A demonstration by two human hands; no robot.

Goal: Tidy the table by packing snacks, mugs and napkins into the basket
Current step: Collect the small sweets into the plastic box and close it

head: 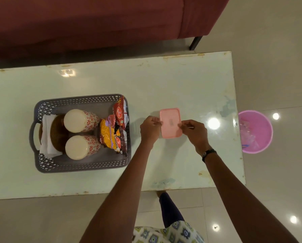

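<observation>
While both hands pinch it, pink box (171, 122) sits between fingers (155, 122) | basket (80, 166) left.

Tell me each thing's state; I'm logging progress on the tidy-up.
basket: on table, packed.
mugs: in basket, lying on their sides.
snack packets: in basket.
napkins: in basket.
pink box: lid on, held by both hands.
left hand: gripping box.
right hand: gripping box.
</observation>
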